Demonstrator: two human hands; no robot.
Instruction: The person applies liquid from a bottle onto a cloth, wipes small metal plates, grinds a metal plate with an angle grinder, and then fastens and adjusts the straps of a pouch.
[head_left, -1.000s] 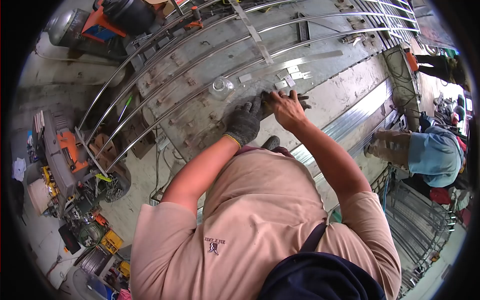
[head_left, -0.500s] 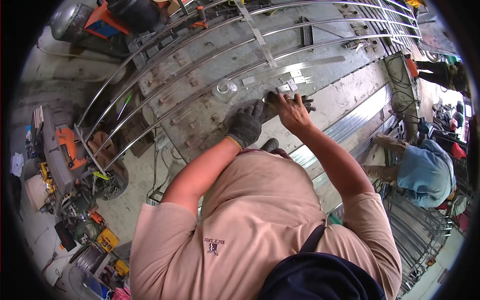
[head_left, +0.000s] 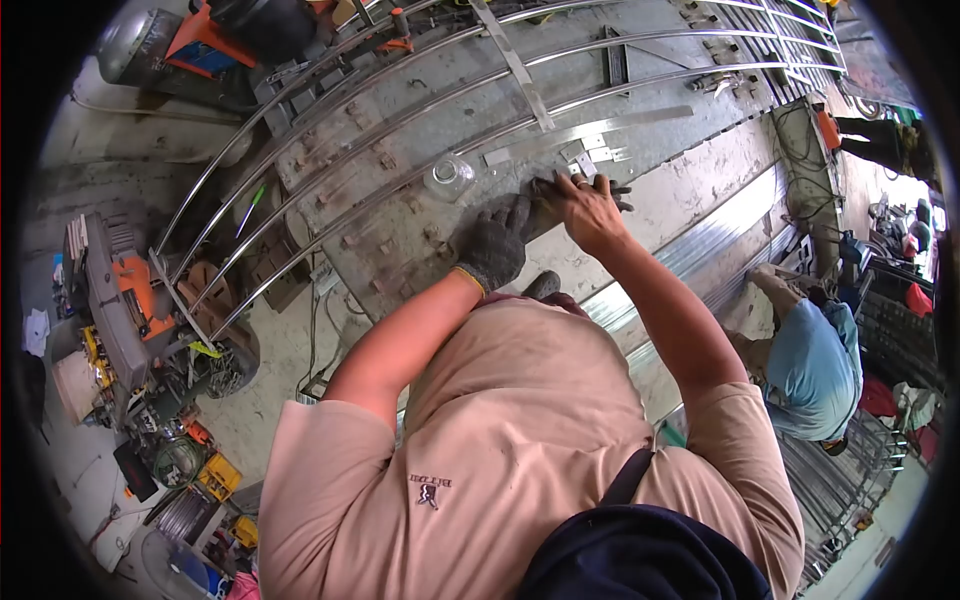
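My left hand (head_left: 492,248) wears a dark grey knit glove and rests at the near edge of the metal workbench (head_left: 400,232), fingers apart and reaching forward. Bare, with a ring on one finger, my right hand (head_left: 594,216) lies just right of it, fingers bent down over a dark glove (head_left: 621,194). Most of that glove is hidden beneath the hand. Small pale metal plates (head_left: 596,149) lie just beyond my right fingertips. Behind them is a long flat metal strip (head_left: 620,124). A clear glass jar (head_left: 448,177) stands beyond my left hand.
Curved steel rails (head_left: 420,115) arch across the bench. Long shiny metal profiles (head_left: 705,245) lie to the right. Another person (head_left: 815,365) bends over at the right. Tools and yellow cases (head_left: 217,477) crowd the left floor; an orange machine (head_left: 205,45) stands at the upper left.
My right hand has shifted slightly, and its fingers now cover the nearest small plate. My left hand is nearly still. The other person at the right has bent lower and moved leftward.
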